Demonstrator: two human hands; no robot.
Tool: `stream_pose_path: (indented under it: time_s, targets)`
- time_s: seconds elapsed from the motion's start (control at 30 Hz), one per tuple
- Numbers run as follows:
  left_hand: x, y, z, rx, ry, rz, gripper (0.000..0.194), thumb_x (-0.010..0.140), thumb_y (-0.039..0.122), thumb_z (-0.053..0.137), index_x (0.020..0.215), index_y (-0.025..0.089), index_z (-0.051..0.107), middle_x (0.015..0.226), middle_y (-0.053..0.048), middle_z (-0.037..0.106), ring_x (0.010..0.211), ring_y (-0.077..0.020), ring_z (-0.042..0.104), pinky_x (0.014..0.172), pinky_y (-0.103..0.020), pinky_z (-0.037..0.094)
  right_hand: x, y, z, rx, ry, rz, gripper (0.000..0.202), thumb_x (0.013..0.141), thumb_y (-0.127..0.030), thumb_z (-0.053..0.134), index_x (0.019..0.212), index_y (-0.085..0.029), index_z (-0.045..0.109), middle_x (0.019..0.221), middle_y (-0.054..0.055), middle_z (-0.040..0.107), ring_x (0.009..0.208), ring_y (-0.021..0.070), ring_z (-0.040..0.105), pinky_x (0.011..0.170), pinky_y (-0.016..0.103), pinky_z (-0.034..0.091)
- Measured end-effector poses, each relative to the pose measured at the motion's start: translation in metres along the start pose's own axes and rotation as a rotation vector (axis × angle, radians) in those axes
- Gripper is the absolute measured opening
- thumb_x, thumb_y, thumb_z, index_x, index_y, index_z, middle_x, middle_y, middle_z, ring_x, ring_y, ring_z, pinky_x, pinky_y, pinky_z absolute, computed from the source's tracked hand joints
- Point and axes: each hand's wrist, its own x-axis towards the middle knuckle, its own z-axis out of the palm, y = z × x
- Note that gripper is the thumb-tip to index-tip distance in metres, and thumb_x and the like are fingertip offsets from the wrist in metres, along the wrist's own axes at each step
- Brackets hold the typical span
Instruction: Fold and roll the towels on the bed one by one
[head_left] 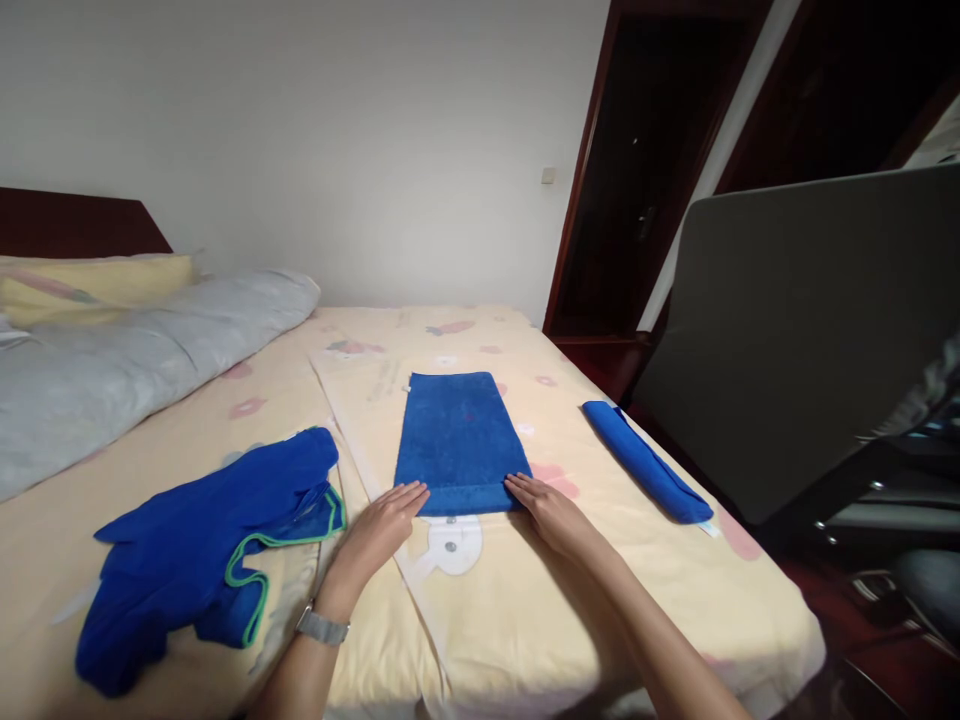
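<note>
Two hands flat at the near edge of the folded blue towel, mid-bed: my left hand on its left corner, right hand on its right, fingers spread, gripping nothing. Step, as I judge: starting to roll; next needs even grip at both corners. No legible writing.

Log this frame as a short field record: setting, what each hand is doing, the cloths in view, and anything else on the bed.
setting: bed with a pale yellow patterned sheet
left hand: open, flat, fingertips on the near left corner of the folded blue towel
right hand: open, fingertips on the towel's near right corner
left wrist: silver wristwatch
cloths: rolled blue towel to the right; crumpled blue cloths with green trim to the left
other: grey quilt and yellow pillow at far left
</note>
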Motion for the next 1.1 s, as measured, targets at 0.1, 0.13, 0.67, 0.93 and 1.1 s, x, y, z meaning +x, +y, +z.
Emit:
stream_pose_path:
  time_s: [0.1,0.13,0.67,0.93,1.1]
  targets:
    - [0.0,0.0,0.002,0.017,-0.026,0.025,0.073,0.077,-0.007,0.037,0.145,0.019,0.048,0.151,-0.006,0.052,0.141,-0.0142,0.046,0.12,-0.034,0.037,0.001,0.0,0.001,0.005,-0.019,0.007,0.056,0.088,0.003,0.046,0.141,-0.015,0.056,0.143,0.015,0.055,0.132,0.0275,0.054,0.112,0.048,0.047]
    - [0.0,-0.001,0.003,0.024,-0.03,0.025,0.075,0.076,-0.008,0.036,0.146,0.019,0.046,0.152,-0.005,0.051,0.142,-0.0141,0.045,0.12,-0.035,0.036,0.001,0.001,0.001,0.001,-0.026,0.008,0.057,0.088,0.003,0.045,0.141,-0.014,0.055,0.143,0.015,0.055,0.131,0.0273,0.055,0.112,0.048,0.047]
    - [-0.018,0.004,-0.006,0.253,0.087,0.086,0.073,0.087,-0.004,0.038,0.156,0.019,0.028,0.155,-0.011,0.047,0.14,-0.0189,0.048,0.115,-0.039,0.046,-0.013,0.004,-0.01,-0.18,-0.009,-0.099,0.058,0.087,0.004,0.049,0.143,-0.01,0.052,0.142,0.016,0.056,0.128,0.0267,0.058,0.11,0.042,0.049]
    - [-0.067,0.044,-0.013,0.275,0.006,0.138,0.071,0.08,-0.008,0.037,0.145,0.018,0.048,0.148,-0.007,0.056,0.133,-0.0191,0.056,0.111,-0.036,0.05,-0.068,-0.028,-0.023,-0.156,-0.077,-0.126,0.063,0.081,0.009,0.049,0.14,-0.013,0.057,0.137,0.013,0.061,0.121,0.026,0.064,0.106,0.038,0.054]
    - [-0.078,0.05,-0.008,0.184,0.034,0.161,0.068,0.081,0.0,0.044,0.147,0.019,0.046,0.149,-0.005,0.055,0.132,-0.0188,0.056,0.112,-0.033,0.048,-0.08,-0.042,-0.021,-0.124,-0.116,-0.084,0.058,0.083,0.002,0.056,0.14,-0.009,0.056,0.139,0.017,0.058,0.123,0.03,0.062,0.105,0.043,0.054]
